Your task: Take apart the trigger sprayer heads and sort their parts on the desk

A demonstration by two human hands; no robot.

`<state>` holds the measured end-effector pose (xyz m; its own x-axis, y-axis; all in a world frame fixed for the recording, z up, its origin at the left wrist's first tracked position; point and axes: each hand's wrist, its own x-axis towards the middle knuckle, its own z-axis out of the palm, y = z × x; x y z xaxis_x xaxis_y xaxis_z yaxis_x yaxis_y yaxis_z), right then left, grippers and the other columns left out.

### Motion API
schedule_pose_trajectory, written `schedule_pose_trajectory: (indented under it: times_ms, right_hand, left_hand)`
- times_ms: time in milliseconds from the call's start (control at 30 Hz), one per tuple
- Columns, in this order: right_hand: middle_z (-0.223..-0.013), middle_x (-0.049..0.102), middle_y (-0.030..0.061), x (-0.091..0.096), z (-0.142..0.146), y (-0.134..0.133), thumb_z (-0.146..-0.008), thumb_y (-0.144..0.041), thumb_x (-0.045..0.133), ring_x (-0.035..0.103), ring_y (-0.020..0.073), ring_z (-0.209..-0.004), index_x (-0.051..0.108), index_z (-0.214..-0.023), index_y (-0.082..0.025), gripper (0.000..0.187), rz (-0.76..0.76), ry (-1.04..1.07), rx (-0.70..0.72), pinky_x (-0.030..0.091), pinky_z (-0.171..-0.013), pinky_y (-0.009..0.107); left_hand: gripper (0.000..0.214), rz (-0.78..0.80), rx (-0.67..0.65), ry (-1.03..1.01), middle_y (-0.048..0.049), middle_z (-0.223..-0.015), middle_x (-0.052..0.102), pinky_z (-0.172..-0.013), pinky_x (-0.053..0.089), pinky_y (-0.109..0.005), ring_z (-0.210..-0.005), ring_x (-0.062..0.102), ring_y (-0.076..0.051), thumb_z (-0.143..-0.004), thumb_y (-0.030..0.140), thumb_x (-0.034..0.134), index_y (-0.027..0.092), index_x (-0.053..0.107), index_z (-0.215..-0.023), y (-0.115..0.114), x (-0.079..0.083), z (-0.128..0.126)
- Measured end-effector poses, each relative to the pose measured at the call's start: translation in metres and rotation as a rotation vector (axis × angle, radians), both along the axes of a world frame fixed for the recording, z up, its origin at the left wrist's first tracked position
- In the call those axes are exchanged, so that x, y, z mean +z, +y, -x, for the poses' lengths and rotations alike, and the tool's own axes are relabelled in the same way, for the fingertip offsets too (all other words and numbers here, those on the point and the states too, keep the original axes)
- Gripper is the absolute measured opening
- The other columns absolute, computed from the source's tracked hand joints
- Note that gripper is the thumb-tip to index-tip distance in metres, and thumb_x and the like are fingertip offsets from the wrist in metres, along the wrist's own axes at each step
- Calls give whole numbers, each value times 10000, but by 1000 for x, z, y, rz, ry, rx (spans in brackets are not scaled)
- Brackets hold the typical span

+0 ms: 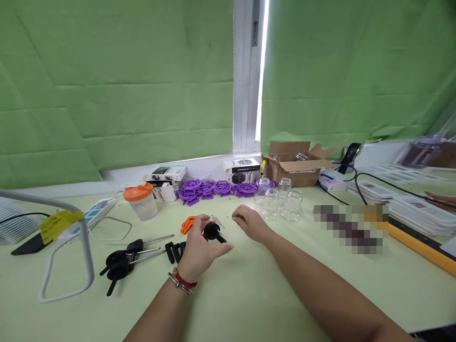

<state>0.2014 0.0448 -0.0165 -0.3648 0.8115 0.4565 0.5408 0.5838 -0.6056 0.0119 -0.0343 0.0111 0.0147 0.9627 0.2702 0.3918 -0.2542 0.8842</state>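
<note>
My left hand (199, 249) is closed on a small black plastic part (213, 232) with a round head and a short stem, held just above the pale green table (249, 294). A red bracelet and a metal ring sit on that wrist. My right hand (249, 222) reaches forward with fingers curled in a pinch near small metal pins (218, 220) lying on the table; what it pinches is too small to make out. An orange plastic piece (187, 224) lies just beyond my left hand.
Black handled parts with metal rods (131, 259) lie at left, beside a white wire frame (71, 266). Purple discs (213, 188), an orange-lidded cup (141, 200), clear glass jars (281, 199), a cardboard box (295, 166), small boxes and cables sit farther back. Another person's hand (441, 198) shows at right.
</note>
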Motion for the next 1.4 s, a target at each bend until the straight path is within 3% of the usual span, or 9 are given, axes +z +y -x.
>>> schedule_pose_trajectory:
  times_ms: [133, 300, 633, 933, 1033, 1400]
  right_hand:
    - [-845, 577, 51, 24, -1, -22, -892, -273, 461, 545, 154, -781, 624, -853, -200, 183, -85, 126, 226, 434, -720, 283]
    - [-889, 588, 72, 35, 4, -37, -909, -272, 424, 560, 163, -815, 628, -919, -205, 215, -168, 10, 349, 445, -739, 293]
    - [-936, 627, 87, 38, 9, -46, -920, -214, 381, 575, 151, -784, 619, -933, -194, 239, -344, -208, 377, 437, -680, 265]
    - [-967, 644, 60, 25, 6, -39, -901, -148, 392, 579, 123, -738, 582, -975, -184, 207, -632, -410, 306, 407, -618, 243]
    - [-972, 648, 56, 26, 5, -39, -893, -136, 398, 584, 120, -746, 577, -978, -188, 205, -621, -414, 318, 407, -613, 238]
    - [-876, 671, 76, 31, 6, -43, -881, -141, 413, 604, 138, -747, 609, -928, -170, 204, -367, -264, 420, 457, -661, 243]
  left_hand:
    - [691, 29, -41, -30, -44, -987, 594, -732, 478, -336, -870, 595, -192, -522, 361, 795, 218, 405, -1074, -1, 1, 0]
    - [665, 52, -83, -51, -33, -980, 590, -700, 477, -312, -826, 588, -171, -522, 325, 794, 219, 400, -1047, 0, 0, -2]
    - [631, 123, -182, -135, -49, -1001, 586, -735, 478, -335, -859, 593, -187, -542, 281, 785, 222, 391, -1032, 0, 1, 0]
    - [619, 144, -207, -163, -22, -936, 580, -689, 459, -292, -796, 562, -153, -531, 279, 803, 219, 393, -991, 1, 2, 1]
    - [621, 147, -218, -161, -18, -931, 582, -683, 458, -287, -778, 555, -144, -533, 271, 801, 219, 388, -993, 1, 2, 1]
    - [641, 88, -197, -50, -24, -943, 570, -708, 440, -288, -824, 545, -158, -523, 304, 801, 223, 378, -997, 0, 0, 2]
